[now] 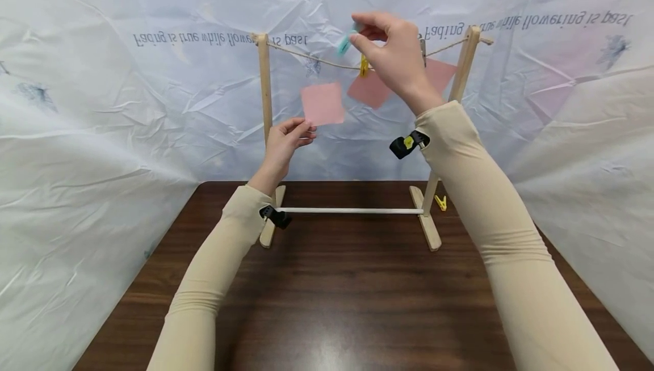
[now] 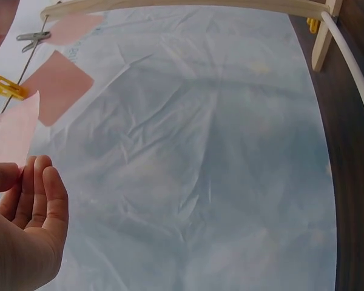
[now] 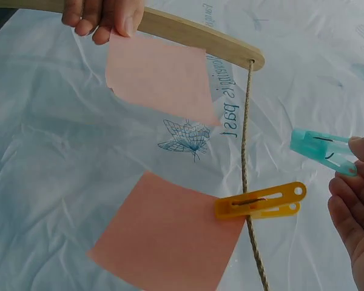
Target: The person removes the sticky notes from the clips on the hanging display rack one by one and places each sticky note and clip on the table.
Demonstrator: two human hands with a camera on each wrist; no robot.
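My left hand [image 1: 288, 147] pinches a square pink paper [image 1: 323, 103] by its lower left corner, below the twine [image 1: 322, 61] of a wooden frame. In my right hand [image 1: 390, 47], thumb and fingers pinch a teal clothespin [image 3: 320, 148] by its handle end, above the line. A yellow clothespin [image 3: 261, 201] clips a darker pink paper [image 3: 170, 236] to the twine, between the hands. Farther right, a grey clip [image 2: 33, 40] holds another pink paper [image 2: 74, 28], which my right hand partly covers in the head view.
The frame has two posts, its left post [image 1: 265, 87] beside my left hand, and a white crossbar [image 1: 349, 210] low between wooden feet. A loose yellow clothespin [image 1: 440, 203] lies on the dark table [image 1: 347, 291] by the right foot. A printed white sheet [image 1: 214, 104] hangs behind.
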